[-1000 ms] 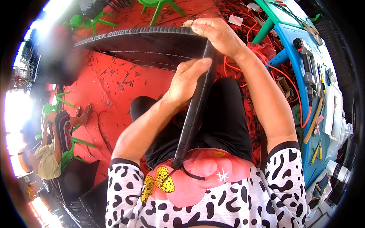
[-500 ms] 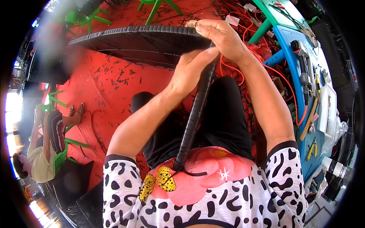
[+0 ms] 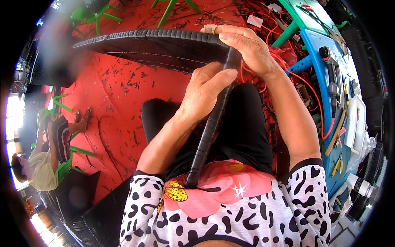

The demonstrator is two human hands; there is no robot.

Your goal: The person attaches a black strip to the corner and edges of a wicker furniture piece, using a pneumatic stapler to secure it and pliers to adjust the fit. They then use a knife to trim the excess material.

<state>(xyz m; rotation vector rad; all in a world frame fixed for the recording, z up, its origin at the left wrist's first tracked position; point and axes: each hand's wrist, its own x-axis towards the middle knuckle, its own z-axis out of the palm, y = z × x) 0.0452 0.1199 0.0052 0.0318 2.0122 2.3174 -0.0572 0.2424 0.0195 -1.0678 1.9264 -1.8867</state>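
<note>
Black panel (image 3: 168, 45) with wrapped edges sits upper centre of frame, one long edge running off toward upper left, other edge bar slanting down from the corner to the shirt front at lower centre. White stitch lines run across the panel face. Right hand (image 3: 249, 45) clamped on the corner at upper centre: thumb along the wrapped edge, fingers reaching over the far side. Tan band (image 3: 210, 29) on its index finger. Left hand (image 3: 201, 90) just below, at mid-frame, thumb laid over the slanted bar; other fingers partly hidden, so can't tell if that grip is closed. Hands near each other, not touching. Bar passes between the knees, black trousers (image 3: 242, 123) either side. Blue table (image 3: 315, 51) at right of frame carries a power tool (image 3: 332, 78) with orange hose (image 3: 326, 133), white tray (image 3: 357, 123), yellow-handled pliers (image 3: 338, 164). Red floor (image 3: 127, 119) littered with black scraps (image 3: 142, 75). Co-worker (image 3: 43, 171) seated on green chair (image 3: 66, 166), lower left.
</note>
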